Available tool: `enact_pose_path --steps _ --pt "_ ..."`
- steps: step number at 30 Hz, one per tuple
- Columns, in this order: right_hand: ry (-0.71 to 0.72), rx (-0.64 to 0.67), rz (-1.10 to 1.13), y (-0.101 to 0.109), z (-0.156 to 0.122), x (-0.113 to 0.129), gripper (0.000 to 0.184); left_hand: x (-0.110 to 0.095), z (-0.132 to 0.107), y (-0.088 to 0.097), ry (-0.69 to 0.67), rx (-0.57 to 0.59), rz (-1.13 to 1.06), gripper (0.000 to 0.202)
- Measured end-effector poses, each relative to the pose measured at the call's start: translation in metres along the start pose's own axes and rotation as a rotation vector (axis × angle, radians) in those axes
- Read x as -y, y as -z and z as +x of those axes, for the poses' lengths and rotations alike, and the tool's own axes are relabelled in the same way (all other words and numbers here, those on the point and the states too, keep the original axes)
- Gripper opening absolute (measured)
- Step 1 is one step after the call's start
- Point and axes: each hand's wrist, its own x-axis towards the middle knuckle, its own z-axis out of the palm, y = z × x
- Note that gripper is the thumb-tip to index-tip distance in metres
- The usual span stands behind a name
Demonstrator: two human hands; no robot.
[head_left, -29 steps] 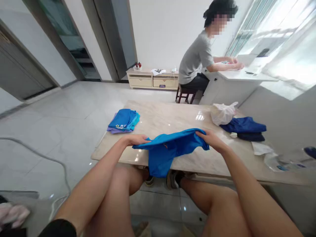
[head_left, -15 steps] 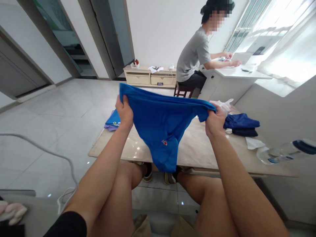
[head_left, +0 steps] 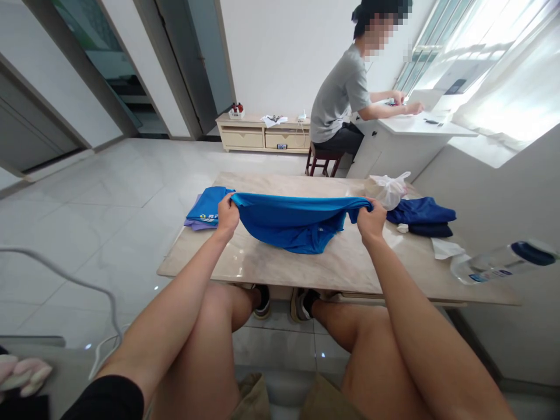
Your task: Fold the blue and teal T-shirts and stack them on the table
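Note:
A bright blue shirt [head_left: 293, 221] is stretched between my two hands over the marble table [head_left: 280, 265]. My left hand [head_left: 228, 213] is closed on its left edge and my right hand [head_left: 370, 220] is closed on its right edge. The shirt's lower part lies on the tabletop while the upper edge is held a little above it. Just left of my left hand sits a folded stack of blue and purple clothes [head_left: 205, 210].
Folded dark blue clothes [head_left: 420, 214], a white plastic bag [head_left: 387, 188], white paper [head_left: 445, 248] and a lying plastic bottle [head_left: 494, 263] sit on the table's right side. Beyond it, a person in a grey shirt [head_left: 345, 99] sits at a white counter. A cable [head_left: 83, 286] crosses the floor at left.
From the table's near edge, both hands raised the shirt high and spread it wide. They have now brought it down farther back, so its lower part rests on the tabletop.

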Motion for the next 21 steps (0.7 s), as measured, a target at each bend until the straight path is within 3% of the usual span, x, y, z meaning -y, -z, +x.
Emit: enact_pose_path --steps 3,6,10,13,16,18,21 --pt "-0.048 0.104 -0.110 0.002 -0.002 0.000 0.022 0.001 -0.001 0.000 0.065 0.005 0.194 0.016" --pt "-0.049 0.246 -0.161 -0.005 -0.010 0.006 0.018 -0.003 -0.013 -0.010 0.020 0.066 0.387 0.032" --pt "0.089 0.429 -0.043 -0.023 -0.032 0.034 0.031 -0.027 -0.044 -0.049 -0.205 0.444 0.299 0.054" --pt "0.213 0.646 0.170 -0.035 -0.052 0.061 0.037 -0.048 -0.067 -0.085 -0.229 0.628 0.180 0.075" --pt "0.242 0.773 0.371 -0.041 -0.062 0.077 0.046 -0.060 -0.075 -0.111 -0.134 0.633 0.130 0.048" --pt "0.210 0.714 0.381 -0.041 -0.062 0.074 0.058 -0.063 -0.073 -0.120 -0.029 0.571 0.103 0.029" --pt "0.211 0.610 0.180 -0.038 -0.059 0.051 0.081 -0.064 -0.069 -0.121 0.103 0.509 -0.054 0.019"
